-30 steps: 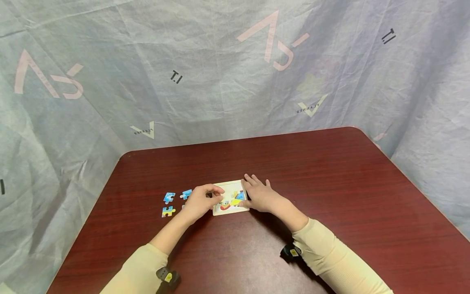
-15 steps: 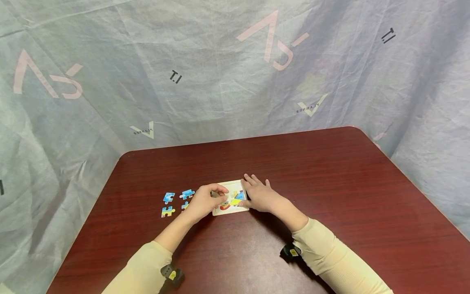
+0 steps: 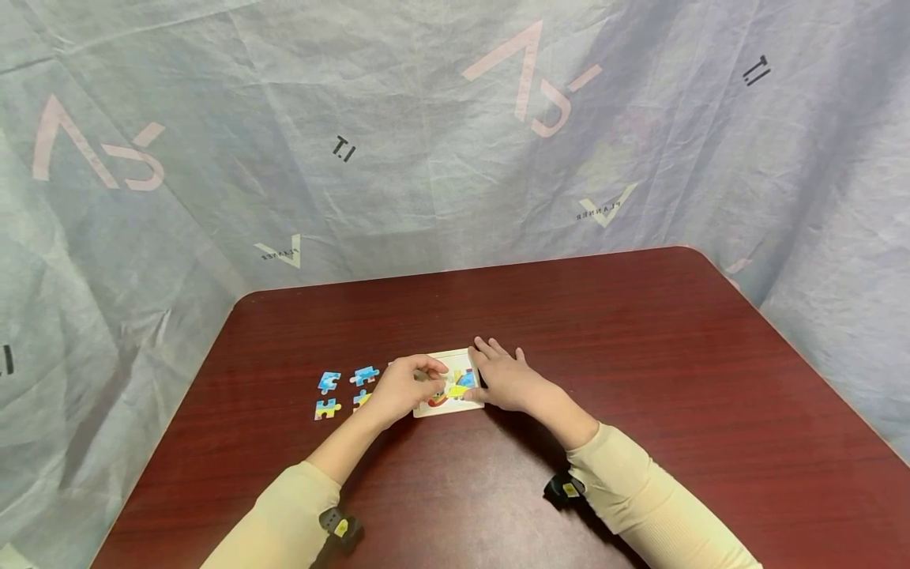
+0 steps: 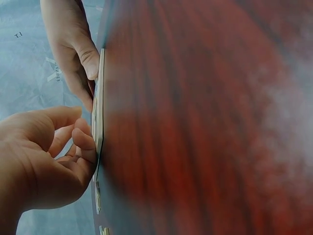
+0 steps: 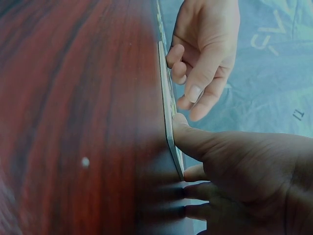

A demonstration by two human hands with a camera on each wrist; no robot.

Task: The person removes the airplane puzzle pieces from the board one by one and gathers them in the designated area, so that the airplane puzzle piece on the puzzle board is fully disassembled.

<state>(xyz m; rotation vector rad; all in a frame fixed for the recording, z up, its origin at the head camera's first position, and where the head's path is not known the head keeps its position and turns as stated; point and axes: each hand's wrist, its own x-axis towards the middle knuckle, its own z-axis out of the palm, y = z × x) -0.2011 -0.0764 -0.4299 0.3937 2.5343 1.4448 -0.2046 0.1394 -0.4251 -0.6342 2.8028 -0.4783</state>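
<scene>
A light wooden puzzle tray [image 3: 449,410] lies flat on the table, with a few coloured pieces [image 3: 460,387] set in its lower and right parts. My left hand [image 3: 405,387] is over the tray's left side, covering part of it. Thumb and index finger pinch what looks like a puzzle piece, mostly hidden; only a thin edge shows at the fingertips in the right wrist view. At the tray's right side rests my right hand [image 3: 512,381], fingers spread and fairly straight. Its thumb [image 5: 182,128] lies on the tray's near right corner, and the other fingers reach past the far right edge.
Several loose blue and yellow puzzle pieces [image 3: 328,408] lie on the dark red table [image 3: 604,340] left of the tray, some partly behind the left hand. A printed grey cloth [image 3: 426,190] hangs beyond the table's back edge. Each wrist wears a black camera [image 3: 341,529].
My left hand has shifted a little to the right over the tray, uncovering more of the loose pieces behind it. The right hand and the tray stay in place.
</scene>
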